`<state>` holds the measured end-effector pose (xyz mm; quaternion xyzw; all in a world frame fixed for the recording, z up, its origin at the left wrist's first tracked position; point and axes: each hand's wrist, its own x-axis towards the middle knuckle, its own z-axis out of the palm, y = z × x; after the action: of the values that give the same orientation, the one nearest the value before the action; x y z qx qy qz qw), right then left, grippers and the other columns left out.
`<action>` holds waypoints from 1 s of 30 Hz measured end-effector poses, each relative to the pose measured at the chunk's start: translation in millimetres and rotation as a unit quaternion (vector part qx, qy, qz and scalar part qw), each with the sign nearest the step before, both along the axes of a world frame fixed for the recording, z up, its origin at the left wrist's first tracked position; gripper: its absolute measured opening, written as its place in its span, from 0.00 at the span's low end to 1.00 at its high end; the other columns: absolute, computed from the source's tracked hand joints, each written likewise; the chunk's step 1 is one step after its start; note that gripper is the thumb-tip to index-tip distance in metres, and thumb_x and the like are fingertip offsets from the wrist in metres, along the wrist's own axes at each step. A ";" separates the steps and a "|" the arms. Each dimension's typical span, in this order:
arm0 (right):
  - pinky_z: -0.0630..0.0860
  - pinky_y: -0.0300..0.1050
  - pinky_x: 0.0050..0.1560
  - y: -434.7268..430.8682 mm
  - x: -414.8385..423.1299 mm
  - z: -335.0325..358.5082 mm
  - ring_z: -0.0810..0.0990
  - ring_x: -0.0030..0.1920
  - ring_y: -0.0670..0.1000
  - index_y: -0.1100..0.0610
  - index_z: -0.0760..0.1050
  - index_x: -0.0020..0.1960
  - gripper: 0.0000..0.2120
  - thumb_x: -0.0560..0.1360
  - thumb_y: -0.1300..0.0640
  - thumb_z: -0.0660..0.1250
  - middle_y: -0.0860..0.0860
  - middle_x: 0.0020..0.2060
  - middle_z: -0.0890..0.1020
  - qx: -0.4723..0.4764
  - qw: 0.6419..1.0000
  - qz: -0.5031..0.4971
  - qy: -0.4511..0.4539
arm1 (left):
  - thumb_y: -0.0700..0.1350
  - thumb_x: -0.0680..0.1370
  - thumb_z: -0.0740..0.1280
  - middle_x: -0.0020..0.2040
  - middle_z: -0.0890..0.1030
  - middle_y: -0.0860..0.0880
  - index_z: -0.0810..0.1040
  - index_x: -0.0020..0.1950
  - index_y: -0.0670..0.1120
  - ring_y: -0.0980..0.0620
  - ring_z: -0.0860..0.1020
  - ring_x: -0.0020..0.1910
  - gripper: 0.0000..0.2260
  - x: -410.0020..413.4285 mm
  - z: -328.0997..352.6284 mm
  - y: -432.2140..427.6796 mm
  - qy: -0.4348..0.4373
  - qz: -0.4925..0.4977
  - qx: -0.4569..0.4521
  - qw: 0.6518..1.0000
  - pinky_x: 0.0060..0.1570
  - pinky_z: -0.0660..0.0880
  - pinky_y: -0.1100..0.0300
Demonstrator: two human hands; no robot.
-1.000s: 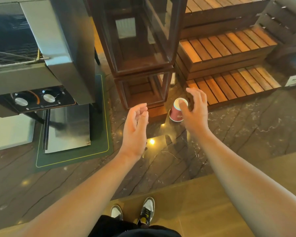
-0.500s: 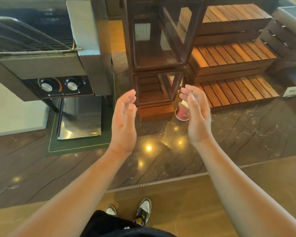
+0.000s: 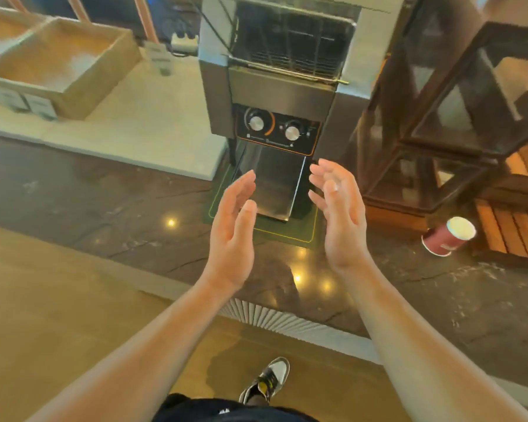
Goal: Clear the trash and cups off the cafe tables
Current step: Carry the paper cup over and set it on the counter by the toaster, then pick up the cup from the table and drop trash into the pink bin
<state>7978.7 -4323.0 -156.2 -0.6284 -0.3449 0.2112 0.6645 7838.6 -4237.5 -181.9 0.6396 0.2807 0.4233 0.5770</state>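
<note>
Red paper cup on dark marbled counter, far right, wider rim down and white end up, just beside slatted wooden riser. Left hand and right hand raised over the counter, palms facing, fingers straight and loose, apart, gripping nothing. Both well left of the cup, in front of steel toaster with 2 knobs. Dark glass-sided case between toaster and riser.
</note>
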 end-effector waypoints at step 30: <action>0.77 0.58 0.70 276.9 -674.9 4.9 0.80 0.67 0.49 0.52 0.75 0.70 0.23 0.80 0.41 0.62 0.47 0.65 0.81 0.025 0.864 0.503 0.023 | 0.61 0.80 0.58 0.73 0.76 0.57 0.71 0.74 0.56 0.58 0.74 0.74 0.24 -692.5 28.2 92.0 0.009 0.542 -0.006 0.840 0.75 0.71 0.44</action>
<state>7303.8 -4046.1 -151.2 -0.3478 -0.6041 0.5220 0.4915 7146.1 -4145.6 -153.7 0.3852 0.5906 0.6610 0.2567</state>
